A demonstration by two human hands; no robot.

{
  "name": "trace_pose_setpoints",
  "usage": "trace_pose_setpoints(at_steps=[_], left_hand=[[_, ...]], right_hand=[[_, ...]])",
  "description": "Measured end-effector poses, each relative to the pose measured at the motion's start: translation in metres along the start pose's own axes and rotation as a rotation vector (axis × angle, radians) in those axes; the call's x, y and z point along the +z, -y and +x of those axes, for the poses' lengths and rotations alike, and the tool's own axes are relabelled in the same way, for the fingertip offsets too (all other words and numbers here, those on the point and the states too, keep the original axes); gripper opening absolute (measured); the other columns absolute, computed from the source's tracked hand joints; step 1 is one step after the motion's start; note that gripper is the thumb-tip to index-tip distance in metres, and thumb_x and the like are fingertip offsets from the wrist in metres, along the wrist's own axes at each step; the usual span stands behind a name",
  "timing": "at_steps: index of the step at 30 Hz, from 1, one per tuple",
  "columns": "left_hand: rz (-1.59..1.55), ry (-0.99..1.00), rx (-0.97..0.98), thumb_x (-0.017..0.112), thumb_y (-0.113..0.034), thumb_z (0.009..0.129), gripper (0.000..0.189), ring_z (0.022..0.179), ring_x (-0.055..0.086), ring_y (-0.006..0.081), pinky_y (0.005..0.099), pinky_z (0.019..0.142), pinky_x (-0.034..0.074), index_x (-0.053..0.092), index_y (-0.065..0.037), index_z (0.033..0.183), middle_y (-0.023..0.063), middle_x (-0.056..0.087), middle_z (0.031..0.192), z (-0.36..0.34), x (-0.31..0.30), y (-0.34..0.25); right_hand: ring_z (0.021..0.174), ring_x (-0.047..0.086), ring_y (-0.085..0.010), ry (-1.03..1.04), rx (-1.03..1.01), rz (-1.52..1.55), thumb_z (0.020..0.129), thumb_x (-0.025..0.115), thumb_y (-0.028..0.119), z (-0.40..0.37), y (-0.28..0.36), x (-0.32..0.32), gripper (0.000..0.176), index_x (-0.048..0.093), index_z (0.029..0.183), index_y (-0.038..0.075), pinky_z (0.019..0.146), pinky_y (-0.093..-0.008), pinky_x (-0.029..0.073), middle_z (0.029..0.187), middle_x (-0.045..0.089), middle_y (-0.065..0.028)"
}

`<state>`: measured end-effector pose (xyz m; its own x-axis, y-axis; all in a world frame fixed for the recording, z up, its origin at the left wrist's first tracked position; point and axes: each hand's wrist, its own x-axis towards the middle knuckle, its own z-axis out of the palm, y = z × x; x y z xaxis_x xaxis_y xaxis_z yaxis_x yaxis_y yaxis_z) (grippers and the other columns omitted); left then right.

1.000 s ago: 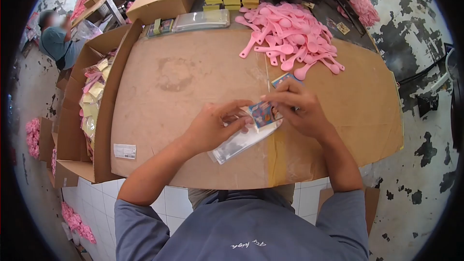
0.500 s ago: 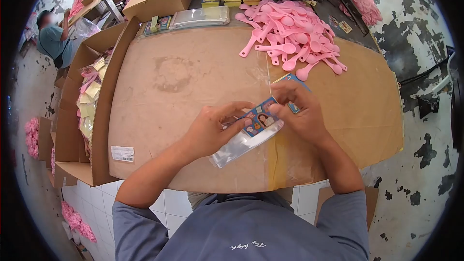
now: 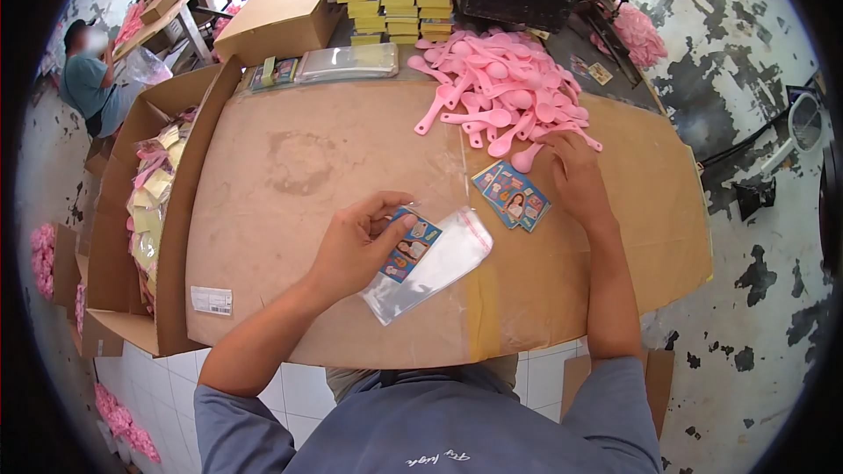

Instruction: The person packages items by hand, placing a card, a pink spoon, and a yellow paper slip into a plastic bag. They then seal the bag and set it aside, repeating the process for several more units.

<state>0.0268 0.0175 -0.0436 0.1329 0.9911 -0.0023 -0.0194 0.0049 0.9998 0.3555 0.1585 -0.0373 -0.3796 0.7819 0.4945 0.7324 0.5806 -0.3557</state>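
My left hand (image 3: 364,241) pinches a small blue printed card (image 3: 411,246) between thumb and fingers. Beneath that card, clear plastic bags (image 3: 435,274) lie at a slant on the cardboard-covered table. My right hand (image 3: 580,180) is at the front edge of a heap of pink plastic spoons (image 3: 505,79). Its fingers curl over the handle of the nearest pink spoon (image 3: 527,158), whose round bowl sticks out to the left; the fingertips are partly hidden. Just left of that hand, several more blue cards (image 3: 514,197) lie in a loose, fanned stack.
An open carton (image 3: 171,298) of packed bags stands along the left table edge. At the back are a stack of clear bags (image 3: 347,63), a closed cardboard box (image 3: 277,17) and yellow-edged card stacks (image 3: 399,4). Another person (image 3: 88,83) is at the far left.
My right hand has left the card and moved up and right to the spoons. The left hand keeps the card, now beside the bags. The fanned cards are uncovered, and the view has shifted slightly.
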Motion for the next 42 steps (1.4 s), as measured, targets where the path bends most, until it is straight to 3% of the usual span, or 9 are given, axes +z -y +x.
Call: trace_pose_setpoints(at_steps=[13, 14, 17, 20, 23, 34, 37, 40, 42], left_hand=[[-0.057, 0.052, -0.010, 0.060, -0.005, 0.104, 0.027, 0.087, 0.069, 0.0073, 0.0220, 0.072, 0.057, 0.057, 0.002, 0.130, 0.0040, 0.069, 0.098, -0.001, 0.000, -0.005], [-0.067, 0.049, -0.002, 0.059, -0.006, 0.104, 0.027, 0.087, 0.069, 0.0071, 0.0219, 0.072, 0.057, 0.057, 0.002, 0.130, 0.0038, 0.069, 0.098, 0.000, -0.001, -0.006], [-0.151, 0.058, 0.030, 0.060, -0.006, 0.104, 0.028, 0.087, 0.069, 0.0071, 0.0216, 0.071, 0.057, 0.056, 0.001, 0.131, 0.0035, 0.069, 0.099, -0.001, -0.001, -0.009], [-0.105, 0.052, 0.027, 0.061, -0.007, 0.104, 0.030, 0.087, 0.069, 0.0070, 0.0214, 0.070, 0.057, 0.056, 0.001, 0.133, 0.0034, 0.069, 0.100, -0.001, 0.000, -0.007], [-0.030, 0.057, 0.034, 0.062, -0.008, 0.103, 0.033, 0.086, 0.069, 0.0071, 0.0217, 0.070, 0.057, 0.056, 0.001, 0.134, 0.0033, 0.068, 0.100, -0.002, -0.002, -0.007], [-0.038, 0.120, -0.058, 0.062, -0.012, 0.105, 0.030, 0.095, 0.069, 0.0082, 0.0246, 0.080, 0.058, 0.064, 0.003, 0.130, 0.0086, 0.075, 0.108, -0.002, -0.005, -0.008], [-0.025, 0.147, -0.019, 0.063, -0.013, 0.104, 0.031, 0.094, 0.070, 0.0084, 0.0249, 0.080, 0.058, 0.063, 0.004, 0.130, 0.0077, 0.075, 0.106, 0.000, -0.005, -0.002], [-0.010, 0.158, 0.027, 0.063, -0.014, 0.104, 0.031, 0.091, 0.070, 0.0085, 0.0239, 0.078, 0.058, 0.063, 0.004, 0.130, 0.0070, 0.075, 0.105, -0.001, 0.000, 0.003], [-0.087, 0.146, 0.145, 0.061, -0.014, 0.105, 0.031, 0.088, 0.070, 0.0081, 0.0227, 0.076, 0.057, 0.061, 0.004, 0.130, 0.0079, 0.075, 0.104, 0.001, 0.004, 0.004]], right_hand=[[0.112, 0.058, -0.0298, -0.160, -0.029, -0.441, 0.091, 0.065, 0.010, -0.002, -0.029, 0.006, 0.019, 0.070, 0.109, 0.007, 0.093, -0.0450, 0.044, 0.112, 0.064, -0.0093], [0.110, 0.058, -0.0300, -0.185, -0.052, -0.423, 0.091, 0.065, 0.010, 0.000, -0.022, 0.001, 0.018, 0.071, 0.108, 0.007, 0.093, -0.0447, 0.045, 0.111, 0.064, -0.0094], [0.101, 0.063, -0.0255, 0.171, -0.043, 0.216, 0.093, 0.067, 0.009, 0.000, 0.038, -0.016, 0.015, 0.071, 0.107, 0.004, 0.088, -0.0392, 0.050, 0.104, 0.065, -0.0088], [0.093, 0.066, -0.0176, 0.478, -0.011, 0.536, 0.094, 0.071, 0.007, -0.002, 0.090, -0.019, 0.016, 0.072, 0.109, 0.002, 0.081, -0.0321, 0.052, 0.100, 0.067, -0.0072], [0.091, 0.064, -0.0112, 0.254, -0.023, 0.716, 0.093, 0.075, 0.006, 0.003, 0.097, -0.007, 0.018, 0.072, 0.109, 0.001, 0.079, -0.0284, 0.052, 0.100, 0.069, -0.0053], [0.082, 0.065, -0.0182, 0.453, -0.321, 0.533, 0.085, 0.070, -0.001, 0.036, 0.124, -0.012, 0.016, 0.072, 0.101, 0.000, 0.073, -0.0321, 0.052, 0.092, 0.070, -0.0075], [0.100, 0.066, -0.0194, 0.538, -0.268, 0.528, 0.088, 0.067, 0.003, 0.043, 0.127, -0.003, 0.026, 0.068, 0.114, 0.002, 0.085, -0.0349, 0.052, 0.109, 0.068, -0.0090], [0.125, 0.057, -0.0223, 0.443, -0.256, 0.790, 0.097, 0.061, 0.020, 0.029, 0.142, 0.019, 0.046, 0.055, 0.139, 0.004, 0.104, -0.0388, 0.046, 0.133, 0.060, -0.0137], [0.135, 0.049, -0.0253, 0.692, -0.069, 1.264, 0.098, 0.055, 0.036, 0.016, 0.155, 0.025, 0.062, 0.045, 0.149, 0.002, 0.113, -0.0410, 0.037, 0.144, 0.053, -0.0161]])
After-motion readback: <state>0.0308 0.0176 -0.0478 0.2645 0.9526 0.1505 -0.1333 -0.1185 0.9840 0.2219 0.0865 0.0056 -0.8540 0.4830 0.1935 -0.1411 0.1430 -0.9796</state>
